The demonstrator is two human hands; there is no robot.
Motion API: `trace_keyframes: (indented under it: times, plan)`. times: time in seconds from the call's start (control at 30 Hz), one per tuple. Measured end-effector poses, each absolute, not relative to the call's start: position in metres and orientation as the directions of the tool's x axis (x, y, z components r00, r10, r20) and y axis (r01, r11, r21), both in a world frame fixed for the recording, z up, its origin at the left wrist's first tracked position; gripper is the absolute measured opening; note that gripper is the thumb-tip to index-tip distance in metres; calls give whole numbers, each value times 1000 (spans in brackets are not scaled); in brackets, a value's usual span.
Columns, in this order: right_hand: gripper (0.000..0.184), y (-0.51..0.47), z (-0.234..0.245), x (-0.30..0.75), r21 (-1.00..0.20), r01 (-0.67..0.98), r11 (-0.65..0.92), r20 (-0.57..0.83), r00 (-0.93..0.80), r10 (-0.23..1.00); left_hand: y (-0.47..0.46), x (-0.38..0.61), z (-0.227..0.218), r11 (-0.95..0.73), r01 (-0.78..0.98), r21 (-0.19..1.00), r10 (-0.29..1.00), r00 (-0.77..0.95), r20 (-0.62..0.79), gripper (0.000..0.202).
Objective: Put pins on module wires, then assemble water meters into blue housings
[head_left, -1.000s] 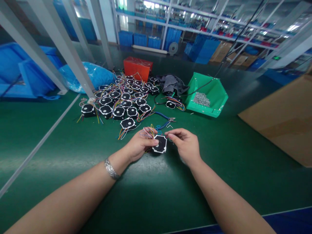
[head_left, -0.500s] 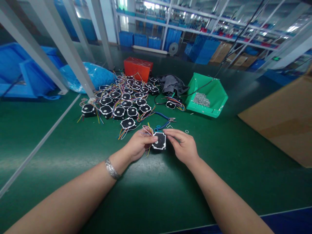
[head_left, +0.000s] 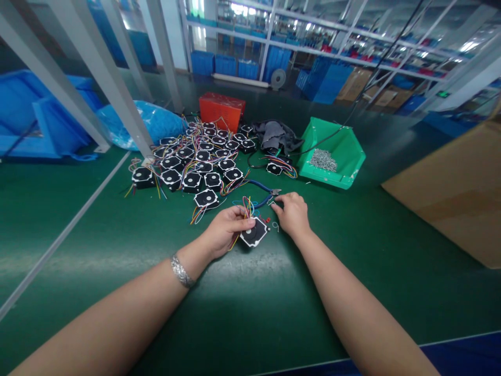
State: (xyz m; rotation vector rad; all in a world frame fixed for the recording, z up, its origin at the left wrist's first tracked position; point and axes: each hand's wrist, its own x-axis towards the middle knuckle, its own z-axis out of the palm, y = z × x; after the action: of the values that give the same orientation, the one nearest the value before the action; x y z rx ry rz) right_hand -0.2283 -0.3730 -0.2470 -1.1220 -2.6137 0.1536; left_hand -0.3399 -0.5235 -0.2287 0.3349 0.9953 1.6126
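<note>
My left hand point(head_left: 229, 228) is closed on a black motor point(head_left: 256, 233) with a white-edged square face and coloured wires, its thumb pressed on the face. The motor is tilted above the green surface. To its right, my right hand point(head_left: 293, 213) has thumb and forefinger bent together at small white bits point(head_left: 272, 203) beside the pliers' jaws; what they pinch, if anything, is too small to make out. The blue-handled pliers point(head_left: 260, 185) lie just beyond, partly behind the motor's wires. Near the motor are a small red piece point(head_left: 267, 220) and a pale ring point(head_left: 275, 226).
Several similar motors point(head_left: 203, 156) with loose wires lie piled at the back left, before a red-orange box point(head_left: 222, 110). A green bin point(head_left: 346, 166) holding small metal parts stands at the back right, next to a dark cloth point(head_left: 276, 136). A cardboard box point(head_left: 450, 193) flanks the right.
My right hand has moved away from the motor, forward and right to the pliers' tips. In my left hand the motor has turned and tilted. A red piece now shows beside it.
</note>
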Motion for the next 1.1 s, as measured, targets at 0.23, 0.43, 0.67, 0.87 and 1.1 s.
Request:
trace_keyframes:
  times: [0.23, 0.43, 0.67, 0.87, 1.1]
  plan:
    - [8, -381, -242, -230, -292, 614, 734, 209, -708, 675, -525, -341, -232, 57, -622, 781, 921, -268, -281, 32]
    - [14, -416, -220, -223, -776, 252, 579, 316, -638, 702, -525, -340, -233, 51, -590, 806, 934, -257, -247, 32]
    - [9, -436, -218, -222, -995, -14, 100, 85, -655, 751, -526, -339, -233, 44, -567, 822, 940, -255, -227, 31]
    - [7, -436, -218, -225, -998, 16, 60, 34, -667, 744, -526, -339, -234, 64, -536, 842, 947, -234, -221, 29]
    - [8, -438, -220, -226, -992, 63, 108, 44, -632, 774, -526, -339, -235, 61, -526, 848, 951, -227, -209, 27]
